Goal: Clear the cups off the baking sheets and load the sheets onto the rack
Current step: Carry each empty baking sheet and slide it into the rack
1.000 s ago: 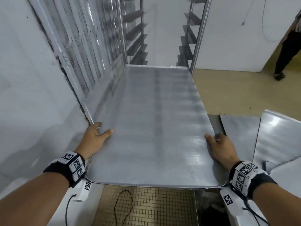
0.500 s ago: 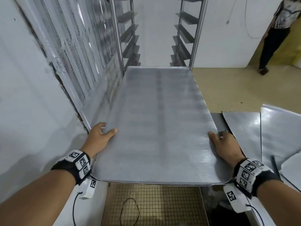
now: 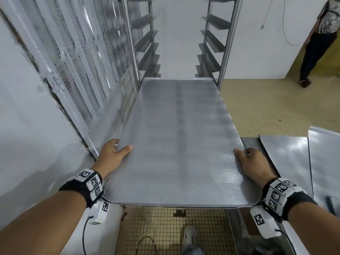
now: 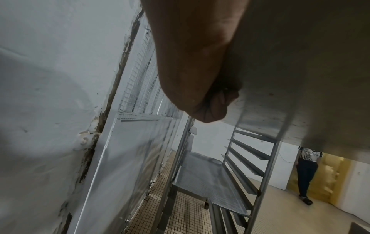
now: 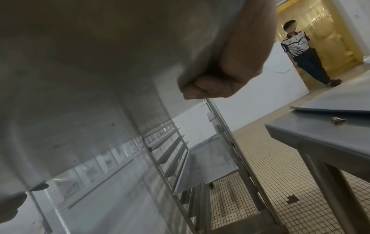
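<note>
Head view: sheet (image 3: pixel 176 140) held level between left hand (image 3: pixel 112 155) and right hand (image 3: pixel 253 162), thumbs on top, fingers hidden beneath, far edge between the posts of the rack (image 3: pixel 225 43) ahead. Left wrist view: fingers (image 4: pixel 218 104) curled under the sheet's rim, another sheet (image 4: pixel 208 182) low in the rack. Right wrist view: fingers (image 5: pixel 202 88) likewise curled under the rim, table (image 5: pixel 320 142) to their right, cut off.

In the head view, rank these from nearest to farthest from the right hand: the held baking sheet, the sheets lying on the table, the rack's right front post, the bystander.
1. Held baking sheet: gripped by the right hand at its edge.
2. Sheets on the table: just right of the hand.
3. Rack's right front post: ahead, past the sheet's far end.
4. Bystander: far right, at the doorway.
</note>
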`<state>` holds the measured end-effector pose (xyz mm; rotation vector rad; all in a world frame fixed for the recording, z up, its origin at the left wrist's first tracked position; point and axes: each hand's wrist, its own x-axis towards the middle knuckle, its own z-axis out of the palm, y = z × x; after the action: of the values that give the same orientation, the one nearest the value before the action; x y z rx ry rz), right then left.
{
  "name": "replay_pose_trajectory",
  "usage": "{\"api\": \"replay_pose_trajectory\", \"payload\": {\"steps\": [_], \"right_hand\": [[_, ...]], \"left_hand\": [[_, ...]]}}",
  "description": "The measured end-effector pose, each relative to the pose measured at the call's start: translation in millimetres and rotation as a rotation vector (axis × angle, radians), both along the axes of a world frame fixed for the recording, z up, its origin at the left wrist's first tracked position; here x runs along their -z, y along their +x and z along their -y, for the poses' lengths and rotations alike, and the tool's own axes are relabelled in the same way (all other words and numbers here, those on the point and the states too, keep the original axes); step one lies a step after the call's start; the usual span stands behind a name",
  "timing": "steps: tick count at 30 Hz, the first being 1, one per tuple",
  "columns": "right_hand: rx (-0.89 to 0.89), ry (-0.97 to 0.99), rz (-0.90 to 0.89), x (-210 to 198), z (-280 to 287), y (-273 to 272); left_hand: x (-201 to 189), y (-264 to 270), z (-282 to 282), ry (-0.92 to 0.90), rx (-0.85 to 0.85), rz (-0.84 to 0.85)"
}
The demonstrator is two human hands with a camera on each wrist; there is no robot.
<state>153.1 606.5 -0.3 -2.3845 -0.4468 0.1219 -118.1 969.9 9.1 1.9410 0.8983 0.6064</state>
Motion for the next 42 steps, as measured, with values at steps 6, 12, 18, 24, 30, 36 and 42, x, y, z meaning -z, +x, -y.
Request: {"api": "replay_pose_trajectory", "payload": {"steps": [6, 12, 18, 24, 30, 36, 42], "right_hand": [[-0.008, -0.022, -0.037, 13, -32, 61], [-0.009, -0.04, -0.126, 9, -67, 119], [0.001, -0.094, -0.178, 5, -103, 171], [-0.019, -0.119, -0.184, 3, -133, 213], [-0.008, -0.125, -0.198, 2, -157, 237], [0.028, -0.133, -0.197, 3, -180, 251], [-0.003, -0.137, -0.207, -3, -195, 256]], "left_hand": [[18, 54, -39, -0.032, -0.043, -0.046], [23, 115, -72, -0.03, -0.066, -0.118], [21, 167, -102, 0.045, -0.084, -0.259], [16, 205, -124, 0.085, -0.096, -0.315], [19, 229, -153, 0.055, -0.106, -0.311], [20, 250, -185, 0.019, -0.079, -0.298], [17, 267, -202, 0.02, -0.06, -0.281]]}}
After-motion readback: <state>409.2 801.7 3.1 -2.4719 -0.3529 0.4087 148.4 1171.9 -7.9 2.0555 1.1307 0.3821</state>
